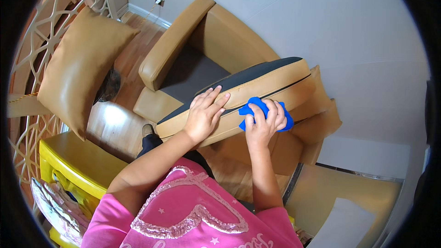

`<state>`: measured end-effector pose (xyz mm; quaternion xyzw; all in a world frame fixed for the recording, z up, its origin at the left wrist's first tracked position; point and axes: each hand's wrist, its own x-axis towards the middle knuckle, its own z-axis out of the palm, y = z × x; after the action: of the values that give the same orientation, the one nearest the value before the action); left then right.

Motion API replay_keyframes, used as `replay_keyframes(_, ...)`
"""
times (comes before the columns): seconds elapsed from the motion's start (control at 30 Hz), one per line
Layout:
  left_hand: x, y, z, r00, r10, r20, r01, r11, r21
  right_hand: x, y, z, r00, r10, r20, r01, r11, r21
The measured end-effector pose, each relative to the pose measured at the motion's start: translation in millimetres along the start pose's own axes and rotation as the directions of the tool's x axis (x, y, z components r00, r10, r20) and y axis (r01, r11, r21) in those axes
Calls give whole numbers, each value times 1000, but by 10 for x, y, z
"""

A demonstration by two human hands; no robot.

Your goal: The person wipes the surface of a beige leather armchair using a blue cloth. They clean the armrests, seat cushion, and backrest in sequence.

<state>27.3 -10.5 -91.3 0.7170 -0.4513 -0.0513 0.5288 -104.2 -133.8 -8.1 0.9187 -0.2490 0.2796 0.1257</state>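
A tan leather sofa cushion [272, 75] with a dark underside stands tilted on its edge before me. My left hand [206, 113] lies on its side with the fingers spread and holds nothing else. To the right, my right hand [263, 120] grips a bunched blue cloth [287, 115] pressed on the cushion's side near the dark seam. Behind the cushion is the tan sofa [234, 34], whose dark seat base [193, 72] shows where a cushion is off.
A tan pillow [82, 62] rests at the left by a white lattice screen [51, 34]. Nearer stands a yellow plastic stool [82, 162] with folded fabric [58, 210] beside it. More tan pillows [318, 120] lie on the right. A table [348, 182] bears a white sheet [344, 224].
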Motion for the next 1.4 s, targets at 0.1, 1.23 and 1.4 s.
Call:
replay_keyframes(0.1, -32, 3, -9, 1000, -11, -15, 11, 1000, 18, -103, -198, 60, 999, -39, 24, 39, 999, 11)
replay_keyframes(1.23, -374, -141, -501, 957, -200, 209, 99, 906, 412, -211, -615, 298, 969, -232, 87, 217, 965, 149)
replay_keyframes(1.4, -341, -61, -486, 959, -217, 181, 170, 955, 243, -150, -604, 195, 975, -206, 81, 192, 970, 150)
